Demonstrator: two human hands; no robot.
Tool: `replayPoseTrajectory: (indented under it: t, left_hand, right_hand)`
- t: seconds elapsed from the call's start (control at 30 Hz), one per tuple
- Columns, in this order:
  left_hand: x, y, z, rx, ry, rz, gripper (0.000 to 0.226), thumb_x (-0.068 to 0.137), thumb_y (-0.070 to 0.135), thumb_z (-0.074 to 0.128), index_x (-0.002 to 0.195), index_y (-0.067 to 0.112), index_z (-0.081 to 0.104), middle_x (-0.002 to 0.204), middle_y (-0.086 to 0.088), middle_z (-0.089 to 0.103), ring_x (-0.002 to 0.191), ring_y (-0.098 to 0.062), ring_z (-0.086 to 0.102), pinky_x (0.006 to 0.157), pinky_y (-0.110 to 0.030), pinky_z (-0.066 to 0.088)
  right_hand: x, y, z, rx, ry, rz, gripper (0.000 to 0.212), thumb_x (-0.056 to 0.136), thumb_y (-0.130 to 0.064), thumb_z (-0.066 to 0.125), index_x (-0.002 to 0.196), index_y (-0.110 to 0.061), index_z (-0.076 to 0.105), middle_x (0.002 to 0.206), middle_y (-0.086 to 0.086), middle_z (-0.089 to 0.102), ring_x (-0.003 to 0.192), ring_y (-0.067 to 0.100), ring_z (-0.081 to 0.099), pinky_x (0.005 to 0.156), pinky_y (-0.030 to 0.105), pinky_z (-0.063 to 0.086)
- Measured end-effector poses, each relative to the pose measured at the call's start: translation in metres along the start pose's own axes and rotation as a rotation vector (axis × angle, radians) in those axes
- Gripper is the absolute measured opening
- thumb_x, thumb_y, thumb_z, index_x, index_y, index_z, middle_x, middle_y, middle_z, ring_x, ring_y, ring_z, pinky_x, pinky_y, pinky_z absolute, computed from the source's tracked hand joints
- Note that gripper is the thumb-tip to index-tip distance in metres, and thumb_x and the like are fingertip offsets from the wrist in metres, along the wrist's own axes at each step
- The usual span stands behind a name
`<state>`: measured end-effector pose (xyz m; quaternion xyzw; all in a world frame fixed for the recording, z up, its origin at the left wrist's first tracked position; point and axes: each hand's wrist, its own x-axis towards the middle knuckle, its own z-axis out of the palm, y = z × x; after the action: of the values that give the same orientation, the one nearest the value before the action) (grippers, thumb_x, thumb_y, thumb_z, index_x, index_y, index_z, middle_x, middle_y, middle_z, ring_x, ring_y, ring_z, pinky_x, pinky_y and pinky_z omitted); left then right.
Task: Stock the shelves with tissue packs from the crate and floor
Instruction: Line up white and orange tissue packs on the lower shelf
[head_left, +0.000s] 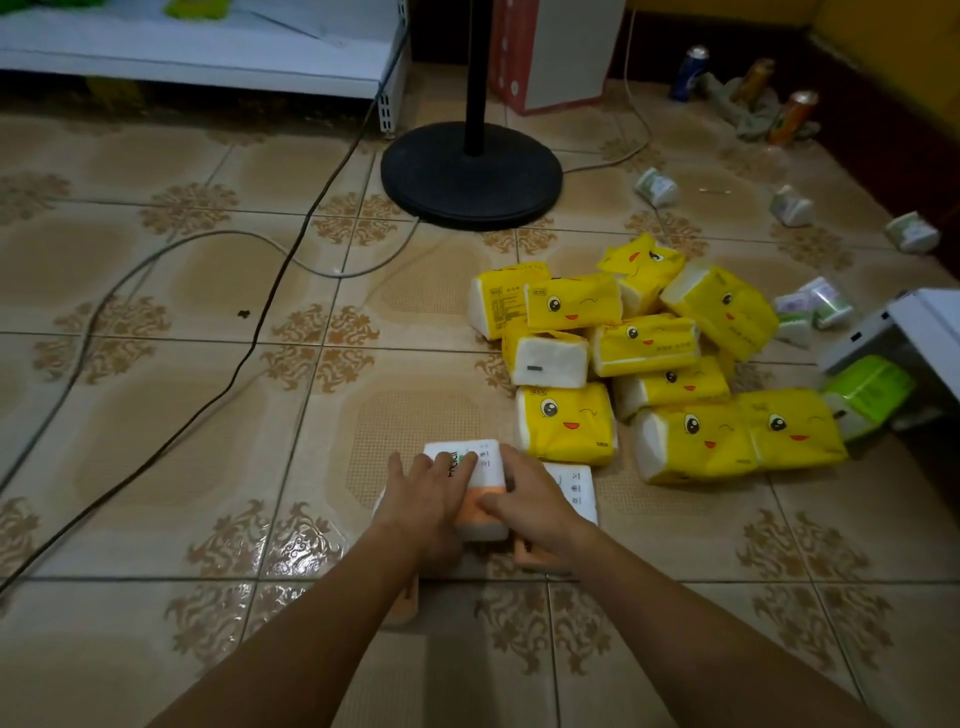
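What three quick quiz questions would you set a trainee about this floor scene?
1. True or false: the yellow tissue packs lie piled on the tiled floor.
2. Which thing do the left hand and right hand both touch? A) a white-and-orange tissue pack B) a drink can C) the cable
3. Fill in: the round stand base is coloured ____.
Key: 1 true; 2 A; 3 black.
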<state>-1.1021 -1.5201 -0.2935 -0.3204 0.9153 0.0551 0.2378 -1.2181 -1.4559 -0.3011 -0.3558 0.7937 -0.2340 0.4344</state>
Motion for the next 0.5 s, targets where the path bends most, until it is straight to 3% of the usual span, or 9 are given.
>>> replayPoseTrajectory:
  t: [0.07,0.17,0.23,0.33,0.5]
  left_hand:
    - [0.003,-0.001,0.001,-0.044,0.006,-0.021,0.078,0.085,0.043,0.054,0.144,0.017,0.012,0.148,-0.009,0.022,0.133,-0.03,0.026,0.108,-0.054,0.02]
    - [0.006,-0.001,0.002,-0.102,0.01,-0.021,0.06,0.086,0.035,0.054,0.137,0.019,0.025,0.142,-0.005,0.029,0.129,-0.027,0.03,0.099,-0.048,0.032]
    - [0.006,-0.005,0.001,-0.182,0.062,-0.009,0.048,0.088,0.027,0.052,0.13,0.018,0.032,0.135,-0.003,0.036,0.124,-0.025,0.034,0.091,-0.042,0.039]
    - [0.005,-0.013,-0.003,-0.334,0.223,-0.007,0.03,0.087,0.016,0.047,0.116,0.015,0.043,0.122,-0.005,0.047,0.112,-0.024,0.041,0.077,-0.035,0.04]
    - [0.012,-0.018,-0.021,-0.483,0.502,0.087,0.01,0.076,0.009,0.054,0.085,0.012,0.052,0.09,-0.007,0.057,0.087,-0.026,0.051,0.062,-0.035,0.039]
  right_hand:
    - [0.0,-0.001,-0.003,-0.021,-0.006,0.01,0.071,0.078,-0.02,0.064,0.141,-0.022,0.032,0.133,0.006,0.041,0.124,0.025,0.045,0.101,0.037,0.042]
    - [0.004,-0.001,-0.007,-0.032,-0.011,0.031,0.074,0.085,-0.015,0.058,0.148,-0.019,0.019,0.147,0.005,0.029,0.135,0.022,0.032,0.109,0.032,0.029]
    - [0.007,-0.005,-0.004,0.018,0.006,0.045,0.067,0.086,-0.016,0.055,0.147,-0.022,0.026,0.148,0.004,0.034,0.133,0.022,0.037,0.11,0.037,0.032]
    - [0.011,-0.01,-0.003,0.195,0.028,0.126,0.044,0.089,-0.017,0.051,0.133,-0.018,0.045,0.131,0.002,0.053,0.115,0.025,0.053,0.09,0.043,0.052]
    - [0.015,-0.015,-0.027,0.314,0.117,0.192,0.035,0.088,-0.017,0.057,0.123,-0.011,0.055,0.116,0.006,0.06,0.098,0.02,0.055,0.087,0.035,0.049]
